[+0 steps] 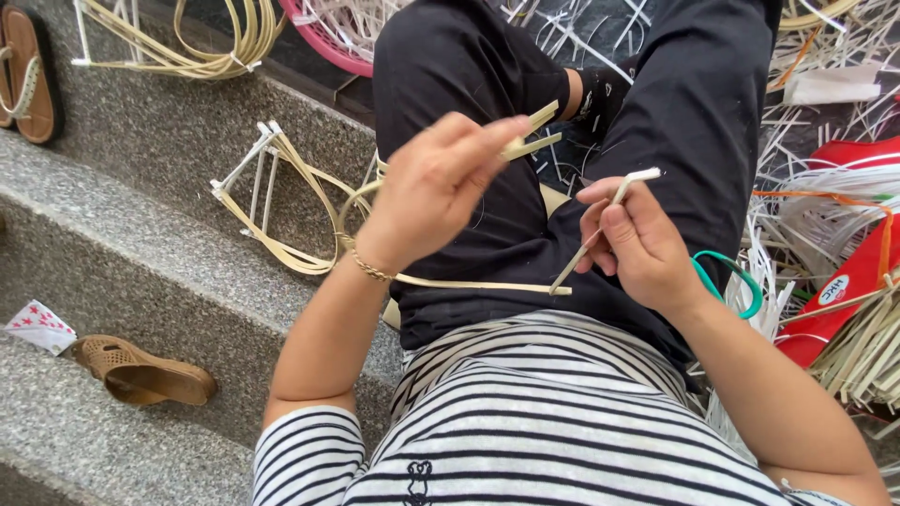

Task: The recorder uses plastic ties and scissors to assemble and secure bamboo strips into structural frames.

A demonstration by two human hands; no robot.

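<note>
My left hand is raised over my lap and pinches the ends of pale yellow flat strips between thumb and fingers. The strips loop down past my wrist. My right hand grips a thin whitish strip that slants from upper right down to my lap, where it meets a long yellow strip lying across my black trousers. A green bangle sits at my right wrist.
Grey stone steps lie to the left, with a brown sandal, a small starred paper and bent strip frames. A pink basket rim is above. Heaps of white strips and red packaging crowd the right.
</note>
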